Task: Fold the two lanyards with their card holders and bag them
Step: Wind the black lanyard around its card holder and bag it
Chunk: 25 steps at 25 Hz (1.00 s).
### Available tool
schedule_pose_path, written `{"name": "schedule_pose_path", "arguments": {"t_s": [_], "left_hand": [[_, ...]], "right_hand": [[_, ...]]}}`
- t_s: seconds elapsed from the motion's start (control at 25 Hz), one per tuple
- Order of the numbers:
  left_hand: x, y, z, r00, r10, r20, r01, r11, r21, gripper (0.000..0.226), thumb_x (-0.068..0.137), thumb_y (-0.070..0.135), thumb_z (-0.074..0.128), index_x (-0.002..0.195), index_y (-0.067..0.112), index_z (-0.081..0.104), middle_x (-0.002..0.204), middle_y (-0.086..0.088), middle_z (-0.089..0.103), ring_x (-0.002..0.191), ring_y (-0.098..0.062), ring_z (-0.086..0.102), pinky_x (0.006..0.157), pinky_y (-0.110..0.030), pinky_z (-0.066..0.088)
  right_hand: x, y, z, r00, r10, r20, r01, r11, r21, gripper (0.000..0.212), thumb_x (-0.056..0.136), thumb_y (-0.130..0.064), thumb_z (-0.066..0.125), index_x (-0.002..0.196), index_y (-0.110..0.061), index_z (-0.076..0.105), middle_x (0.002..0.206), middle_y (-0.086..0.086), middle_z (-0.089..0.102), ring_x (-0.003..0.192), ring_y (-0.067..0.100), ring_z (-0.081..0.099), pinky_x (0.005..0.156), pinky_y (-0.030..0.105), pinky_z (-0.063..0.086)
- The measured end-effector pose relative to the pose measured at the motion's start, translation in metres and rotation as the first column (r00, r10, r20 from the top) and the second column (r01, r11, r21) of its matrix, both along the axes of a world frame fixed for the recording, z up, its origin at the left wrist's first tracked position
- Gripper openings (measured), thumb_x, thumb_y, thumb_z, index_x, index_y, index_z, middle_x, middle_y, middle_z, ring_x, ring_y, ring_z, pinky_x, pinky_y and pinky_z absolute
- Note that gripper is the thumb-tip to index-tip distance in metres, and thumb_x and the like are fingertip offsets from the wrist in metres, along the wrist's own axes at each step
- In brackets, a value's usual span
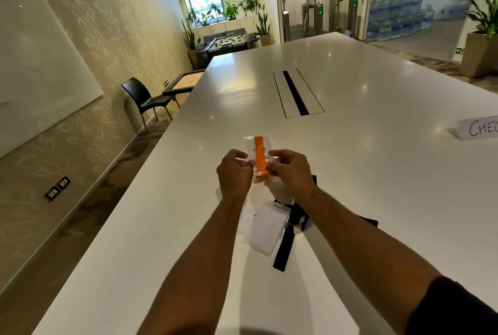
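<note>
A folded orange lanyard [260, 155] lies inside a clear plastic bag [252, 146] on the white table [377, 173]. My left hand [233, 173] pinches the bag's near left edge. On the near right edge, my right hand [289, 170] pinches it too, and the orange strap's end pokes out between my fingers. Closer to me lies a black lanyard [285, 247] clipped to a clear card holder [265, 229], partly hidden under my forearms. A second clear bag [244, 220] seems to lie beneath the holder.
A cable slot [296, 93] is set into the table's middle. A handwritten paper sign [482, 128] stands at the right edge. The table's left edge drops to the floor, where a black chair [144, 98] stands.
</note>
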<state>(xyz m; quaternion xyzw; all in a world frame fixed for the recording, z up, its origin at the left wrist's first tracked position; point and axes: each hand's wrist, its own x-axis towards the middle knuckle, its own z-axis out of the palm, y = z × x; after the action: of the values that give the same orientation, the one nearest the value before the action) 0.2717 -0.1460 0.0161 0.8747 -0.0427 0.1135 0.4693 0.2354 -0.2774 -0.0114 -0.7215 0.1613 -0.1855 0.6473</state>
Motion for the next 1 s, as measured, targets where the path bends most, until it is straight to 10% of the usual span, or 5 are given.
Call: {"name": "schedule_pose_path", "arguments": {"t_s": [0.12,0.32,0.76,1.0], "left_hand": [[0.006,0.005,-0.008,0.999,-0.021,0.042,0.018,0.997,0.074,0.027,0.088,0.01,0.074,0.115,0.007,0.073,0.111,-0.01,0.075,0.1,-0.022,0.071,0.09,-0.028,0.055],[0.011,0.009,-0.026,0.998,-0.065,0.02,0.061,0.985,0.162,0.021,0.09,0.007,0.069,0.11,0.007,0.077,0.113,-0.01,0.073,0.1,-0.021,0.071,0.09,-0.028,0.055],[-0.004,0.01,-0.024,0.997,-0.031,0.067,0.017,0.98,0.196,0.026,0.088,0.025,0.071,0.114,0.019,0.071,0.121,-0.005,0.061,0.107,-0.021,0.062,0.083,-0.025,0.047],[-0.04,0.019,-0.025,0.984,-0.139,0.109,0.091,0.927,0.364,0.024,0.085,0.033,0.067,0.105,0.019,0.069,0.111,-0.005,0.063,0.104,-0.026,0.061,0.089,-0.04,0.052]], "right_hand": [[0.008,0.004,-0.003,0.999,-0.012,-0.043,0.003,0.979,-0.203,0.033,0.093,-0.017,0.073,0.125,-0.012,0.071,0.118,0.007,0.074,0.093,0.012,0.068,0.074,0.012,0.049],[0.015,0.002,-0.01,0.988,-0.018,-0.154,-0.054,0.891,-0.452,0.032,0.096,-0.019,0.067,0.126,-0.009,0.071,0.127,0.012,0.067,0.109,0.02,0.066,0.09,0.023,0.049],[0.007,-0.004,-0.003,0.971,0.068,-0.23,-0.184,0.824,-0.536,0.054,0.091,-0.02,0.072,0.142,-0.016,0.058,0.134,0.016,0.052,0.118,0.028,0.061,0.092,0.027,0.046],[-0.038,-0.007,0.004,0.996,0.082,-0.027,-0.078,0.718,-0.692,0.044,0.088,-0.03,0.074,0.13,-0.019,0.067,0.131,0.007,0.064,0.121,0.026,0.058,0.1,0.043,0.05]]}}
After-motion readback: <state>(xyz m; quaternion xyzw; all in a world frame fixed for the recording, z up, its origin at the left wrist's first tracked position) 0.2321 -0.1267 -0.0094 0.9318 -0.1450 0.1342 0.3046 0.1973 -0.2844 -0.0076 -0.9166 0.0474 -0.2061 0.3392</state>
